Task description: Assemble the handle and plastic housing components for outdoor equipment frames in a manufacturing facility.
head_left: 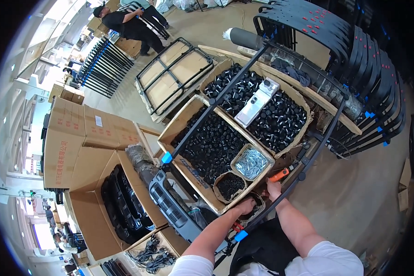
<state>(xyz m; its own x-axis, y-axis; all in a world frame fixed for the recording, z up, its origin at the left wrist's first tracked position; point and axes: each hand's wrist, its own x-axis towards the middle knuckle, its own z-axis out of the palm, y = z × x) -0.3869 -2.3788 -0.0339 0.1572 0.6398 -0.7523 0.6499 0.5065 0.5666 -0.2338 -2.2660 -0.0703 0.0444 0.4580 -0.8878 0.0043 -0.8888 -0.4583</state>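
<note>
My left hand [247, 206] reaches into a small open carton [261, 206] of dark parts at the near edge of the workbench; its fingertips are hidden there. Just right of it, my right hand [273, 189] is closed at the lower end of an orange and black hand tool [279, 175]. Around both hands runs a dark metal tube frame [301, 176] with blue tape on its corners, lying across the boxes. Beyond the left hand are a small box of black screws [230, 186] and a box of silver screws [250, 163].
A large carton of black caps [211, 142] and another of black-headed bolts [278, 122] fill the bench, with a silver metal box [257, 102] on top. Left stands an open cardboard box [89, 207] of black plastic parts. Curved black frames [377, 87] stack at right. A person [133, 25] stands far off.
</note>
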